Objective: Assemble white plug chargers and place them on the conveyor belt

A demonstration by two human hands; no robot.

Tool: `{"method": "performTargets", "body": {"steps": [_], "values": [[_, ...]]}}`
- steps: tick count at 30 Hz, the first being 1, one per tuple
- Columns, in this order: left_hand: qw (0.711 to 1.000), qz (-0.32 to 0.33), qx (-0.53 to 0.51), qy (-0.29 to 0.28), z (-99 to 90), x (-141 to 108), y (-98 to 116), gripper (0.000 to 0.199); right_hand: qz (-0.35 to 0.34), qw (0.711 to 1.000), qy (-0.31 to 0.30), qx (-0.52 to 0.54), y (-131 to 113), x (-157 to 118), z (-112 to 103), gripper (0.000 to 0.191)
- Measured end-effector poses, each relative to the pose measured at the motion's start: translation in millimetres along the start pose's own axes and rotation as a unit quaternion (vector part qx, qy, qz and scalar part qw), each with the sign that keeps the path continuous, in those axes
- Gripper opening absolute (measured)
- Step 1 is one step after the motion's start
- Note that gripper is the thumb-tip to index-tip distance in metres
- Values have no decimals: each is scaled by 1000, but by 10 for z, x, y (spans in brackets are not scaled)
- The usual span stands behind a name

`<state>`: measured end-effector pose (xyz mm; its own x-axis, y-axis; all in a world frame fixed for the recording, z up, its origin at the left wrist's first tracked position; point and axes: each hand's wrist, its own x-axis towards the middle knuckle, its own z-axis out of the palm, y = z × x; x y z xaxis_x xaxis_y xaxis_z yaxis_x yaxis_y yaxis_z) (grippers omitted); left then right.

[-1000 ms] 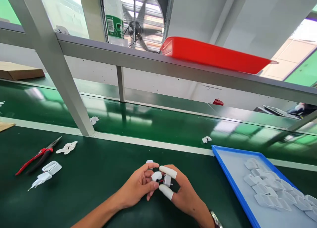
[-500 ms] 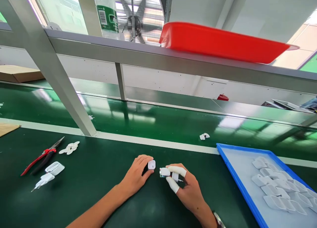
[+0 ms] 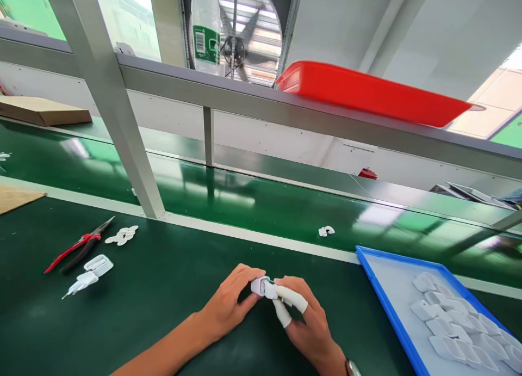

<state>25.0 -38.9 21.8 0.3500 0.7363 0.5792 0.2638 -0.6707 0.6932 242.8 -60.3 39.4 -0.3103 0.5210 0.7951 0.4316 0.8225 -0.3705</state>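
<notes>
Near the front middle of the dark green table, my left hand (image 3: 231,300) pinches a small white plastic housing (image 3: 258,286) between thumb and forefinger. My right hand (image 3: 304,316), with white covers on thumb and forefinger, grips a small white part (image 3: 269,290) with a bit of green at its edge. The two pieces meet end to end between my hands; how deep one sits in the other is hidden by the fingers.
Red-handled pliers (image 3: 79,246), flat white pieces (image 3: 122,235) and white plastic parts (image 3: 98,266) lie left. A blue-rimmed tray (image 3: 389,310) of white pieces (image 3: 457,321) stands right. Beyond are a metal post (image 3: 118,109), a green belt (image 3: 261,202) and a red tray (image 3: 367,93) on a shelf.
My hands have come together, and the part in my right hand now meets the housing in my left, where a gap was before. The camera view has shifted slightly.
</notes>
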Motion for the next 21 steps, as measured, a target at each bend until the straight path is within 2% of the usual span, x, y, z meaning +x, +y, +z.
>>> {"method": "performTargets", "body": {"steps": [4,11,21], "values": [[1000,17,-2,4,-6,-7,6,37,-28,998,-24,-45,27,-52,-10,59],[1000,27,2,-16,-15,-7,0,35,-13,994,-65,-81,18,-99,-25,63],[999,15,-3,-48,-26,-10,31,37,-2,995,-69,-78,-38,-56,6,58]]}}
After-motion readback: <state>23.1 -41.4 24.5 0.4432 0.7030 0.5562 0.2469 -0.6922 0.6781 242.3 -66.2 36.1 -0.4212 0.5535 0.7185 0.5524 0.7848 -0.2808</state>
